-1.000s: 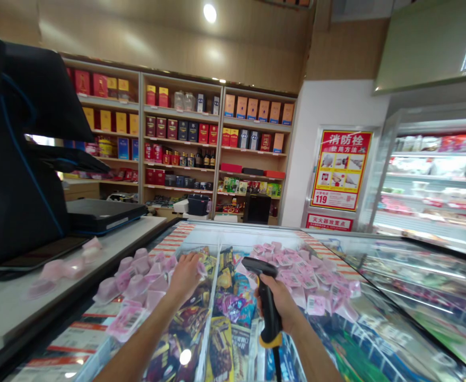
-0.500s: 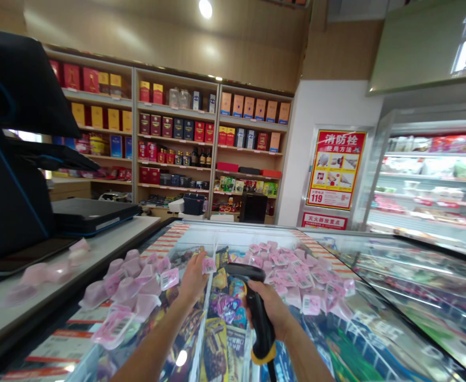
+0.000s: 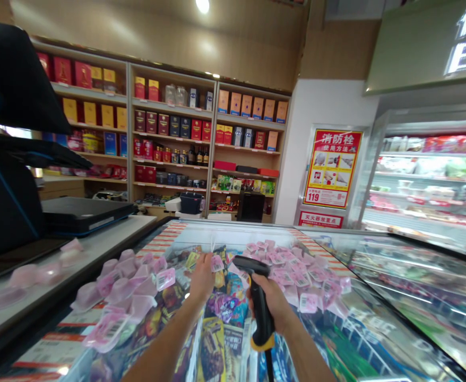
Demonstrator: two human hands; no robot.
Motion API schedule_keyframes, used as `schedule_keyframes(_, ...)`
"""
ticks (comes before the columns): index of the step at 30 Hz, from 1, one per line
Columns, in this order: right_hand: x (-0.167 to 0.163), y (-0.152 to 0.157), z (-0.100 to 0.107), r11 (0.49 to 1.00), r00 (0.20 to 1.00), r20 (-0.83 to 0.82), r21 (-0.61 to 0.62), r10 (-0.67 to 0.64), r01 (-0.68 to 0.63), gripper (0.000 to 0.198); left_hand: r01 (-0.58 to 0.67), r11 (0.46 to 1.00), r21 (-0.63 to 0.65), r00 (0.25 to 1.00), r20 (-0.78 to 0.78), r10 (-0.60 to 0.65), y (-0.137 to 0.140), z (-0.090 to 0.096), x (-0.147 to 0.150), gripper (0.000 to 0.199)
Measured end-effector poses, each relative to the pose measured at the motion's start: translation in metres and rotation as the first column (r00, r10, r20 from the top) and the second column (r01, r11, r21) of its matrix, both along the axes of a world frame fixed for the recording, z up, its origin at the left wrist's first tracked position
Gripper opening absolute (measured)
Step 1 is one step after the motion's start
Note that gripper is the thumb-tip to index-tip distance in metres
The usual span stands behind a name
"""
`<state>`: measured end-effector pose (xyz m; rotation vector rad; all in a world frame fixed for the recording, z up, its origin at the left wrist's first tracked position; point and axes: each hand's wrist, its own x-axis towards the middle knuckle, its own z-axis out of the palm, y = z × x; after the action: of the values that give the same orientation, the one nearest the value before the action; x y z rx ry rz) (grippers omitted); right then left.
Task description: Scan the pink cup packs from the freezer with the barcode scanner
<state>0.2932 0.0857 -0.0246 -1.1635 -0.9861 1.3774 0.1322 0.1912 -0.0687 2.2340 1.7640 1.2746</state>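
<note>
Beside scanner point(image 3: 262, 313), pink cups point(image 3: 296, 277) (heaped), shelves point(image 3: 213, 143) beyond

Bare forearms point(image 3: 168, 335), bare hands point(image 3: 202, 278)

Little room between the pink tub point(image 3: 217, 263) at left hand point(image 3: 202, 277) and scanner point(image 3: 261, 313)

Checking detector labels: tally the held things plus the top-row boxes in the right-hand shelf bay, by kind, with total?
Barcode scanner, in right hand: 1
Pink container, at left hand's fingertips: 1
Orange-and-blue boxes: 6
Total: 8
</note>
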Motion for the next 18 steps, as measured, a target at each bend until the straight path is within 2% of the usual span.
schedule_keyframes(6,0.016,0.005,0.009,0.983,0.984,-0.085,0.082,-0.157,0.164,0.031,0.051,0.995,-0.091,0.998,-0.019,-0.053,-0.006,0.0,0.013,0.04)
schedule_keyframes(10,0.038,0.007,0.014,0.964,0.967,-0.073,0.089,-0.245,0.251,0.029,0.009,0.985,-0.171,1.0,-0.013,-0.012,-0.012,0.002,0.015,0.042)
schedule_keyframes(15,0.063,0.008,0.017,0.903,0.905,-0.115,0.088,-0.409,0.42,0.024,0.0,0.961,-0.277,0.999,0.032,0.01,-0.019,0.007,0.023,0.05)
schedule_keyframes(18,0.067,0.009,0.017,0.888,0.888,-0.113,0.066,-0.446,0.454,0.024,0.048,0.943,-0.328,0.998,0.065,-0.028,-0.016,0.009,0.038,0.041)
